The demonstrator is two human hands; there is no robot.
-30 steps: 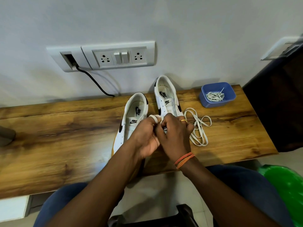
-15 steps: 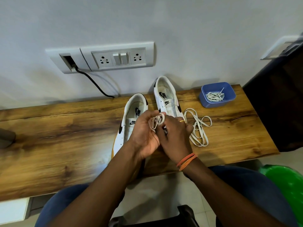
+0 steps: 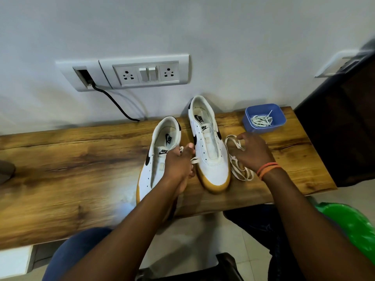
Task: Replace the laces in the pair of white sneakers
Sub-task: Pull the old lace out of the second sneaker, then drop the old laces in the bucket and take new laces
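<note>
Head view looks down on a wooden table (image 3: 81, 169) set against a white wall. Two white sneakers stand on it side by side, toes toward the person. The left sneaker (image 3: 160, 151) lies partly under the left forearm; the right sneaker (image 3: 209, 151) sits just beside it, its eyelets bare and its tan sole at the near end.

The left hand (image 3: 178, 165) is between the two sneakers, its fingers curled round a bunched lace (image 3: 193, 160), a short white end of which pokes out toward the right sneaker. The right hand (image 3: 251, 153), with orange bands (image 3: 267, 169) on the wrist, hangs over a loose lace (image 3: 237, 159) that lies in loops on the table just right of the right sneaker. Its fingers are spread and bent, the tips at the far loop; whether they pinch the lace or only touch it cannot be told.

Near the far right corner stands a blue tub (image 3: 263, 126) with more white laces coiled inside. On the wall above is a socket panel (image 3: 146, 72), with a black cable (image 3: 113, 102) running down from it to the table's back edge.
</note>
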